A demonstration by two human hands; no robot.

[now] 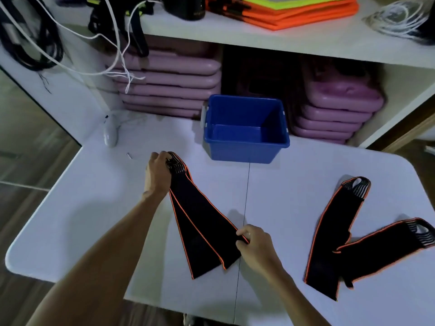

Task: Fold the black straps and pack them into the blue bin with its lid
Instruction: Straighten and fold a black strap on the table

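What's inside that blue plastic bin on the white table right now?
The open blue plastic bin shows only its bare blue floor and inner walls; no black strap is in it yet. Its near wall hides a little of the floor just behind it. No lid is in view.

Both hands (157,175) gripping black strap (202,229), blue bin (244,149) seemingly empty

The black straps (202,222) are seen to be matt woven cloth, edged with orange piping and finished in ribbed elastic at the looped ends. The blue bin (246,130) is made of smooth, slightly glossy plastic. The worktop (94,208) is shown as smooth, matt white.
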